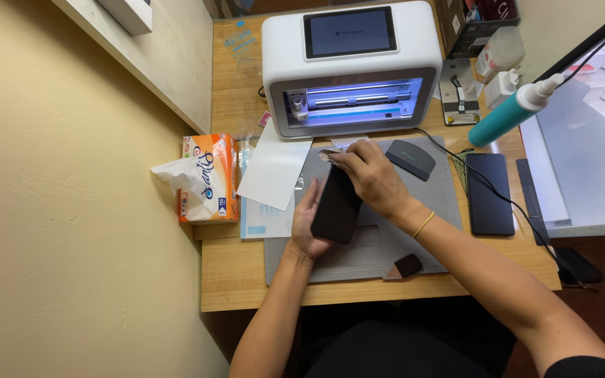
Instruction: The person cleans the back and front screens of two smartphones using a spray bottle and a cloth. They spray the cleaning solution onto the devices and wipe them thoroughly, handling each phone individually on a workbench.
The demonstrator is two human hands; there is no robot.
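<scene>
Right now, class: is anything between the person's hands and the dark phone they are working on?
Nothing visible. The left hand holds the phone from below, and the right hand pinches at its top edge, above the grey mat. Both hands touch it directly.

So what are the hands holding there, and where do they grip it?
The left hand grips the dark phone from underneath along its lower part; the right hand pinches something small at its top end.
</scene>
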